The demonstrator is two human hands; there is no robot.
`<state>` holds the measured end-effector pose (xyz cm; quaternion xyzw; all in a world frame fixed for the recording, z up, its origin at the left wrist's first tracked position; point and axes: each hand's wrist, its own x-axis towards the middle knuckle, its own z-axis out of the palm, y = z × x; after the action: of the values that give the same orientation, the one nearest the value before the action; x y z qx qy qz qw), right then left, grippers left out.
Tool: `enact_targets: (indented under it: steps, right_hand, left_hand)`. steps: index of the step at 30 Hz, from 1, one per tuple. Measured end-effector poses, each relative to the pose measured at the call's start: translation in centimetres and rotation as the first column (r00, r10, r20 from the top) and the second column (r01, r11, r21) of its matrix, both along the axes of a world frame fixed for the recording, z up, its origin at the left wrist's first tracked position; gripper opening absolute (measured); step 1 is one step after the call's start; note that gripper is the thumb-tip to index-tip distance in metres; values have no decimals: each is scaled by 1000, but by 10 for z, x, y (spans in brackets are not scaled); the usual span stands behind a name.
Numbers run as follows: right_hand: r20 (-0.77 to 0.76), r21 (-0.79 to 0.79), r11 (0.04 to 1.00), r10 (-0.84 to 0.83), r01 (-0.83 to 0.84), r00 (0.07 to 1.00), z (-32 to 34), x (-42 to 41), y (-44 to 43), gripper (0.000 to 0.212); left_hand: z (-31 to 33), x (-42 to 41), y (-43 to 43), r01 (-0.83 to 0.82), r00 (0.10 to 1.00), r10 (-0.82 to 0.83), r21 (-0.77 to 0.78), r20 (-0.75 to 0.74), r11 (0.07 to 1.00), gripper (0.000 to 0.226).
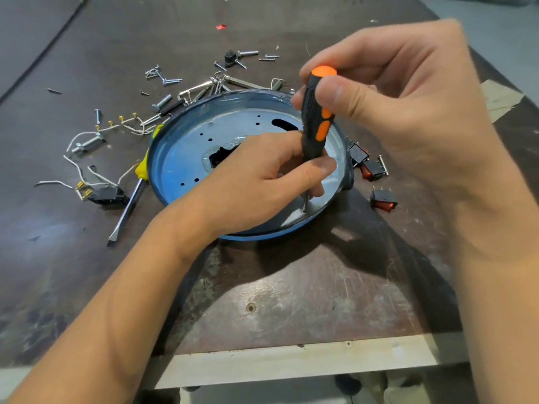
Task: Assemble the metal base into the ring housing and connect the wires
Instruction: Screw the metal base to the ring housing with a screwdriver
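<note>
**A:** Why both hands on one tool?

**B:** The right hand (393, 91) is curled round the top of the screwdriver (316, 123), thumb against the grip. I'd call that the turning hand. The left hand (262, 182) pinches it lower, where handle meets shaft, probably to stop the tip skating off.

**A:** Where's the tip?

**B:** Down at the near edge of the base (186, 150), just inside the housing (256, 237). The tool stands almost upright, which suits pressing straight down. I can't tell whether a screw sits under it, as the spot is too small and partly hidden by the left hand.

**A:** And the base itself?

**B:** It lies flat inside the housing, which rests on the table (291, 287). It looks seated, so I'd judge this the fastening step.

**A:** The wires?

**B:** Not yet connected, by the look of it. The wires (128, 126) lie loose on the table left of the housing, brass terminals bare, and others run to a black switch (105, 195).

**A:** The rest?

**B:** It's laid round the work, I'd guess for easy reach. A yellow screwdriver (128, 208) lies just beside the left rim, red switches (383, 199) to the right, and screws (163, 77) beyond the far rim.
</note>
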<state>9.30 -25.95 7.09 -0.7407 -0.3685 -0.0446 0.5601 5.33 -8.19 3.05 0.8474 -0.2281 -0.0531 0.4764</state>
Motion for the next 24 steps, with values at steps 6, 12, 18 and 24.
enact_targets:
  steps: [6,12,18,24]
  right_hand:
    - [53,-6,995,-102,102,993,1,-1,2,20]
    - [55,17,991,-135,135,989,-1,-1,5,20]
    - [-46,49,999,14,-12,999,-3,-1,2,20]
    - [-92,35,996,87,-84,992,-1,-5,2,21]
  left_hand:
    - [0,1,0,4,1000,-4,-5,2,1000,20]
    - [-2,2,0,-5,1000,4,9,10,1000,23]
    - [-1,1,0,7,1000,-7,13,12,1000,25]
    - [-2,0,1,-3,1000,3,18,8,1000,24]
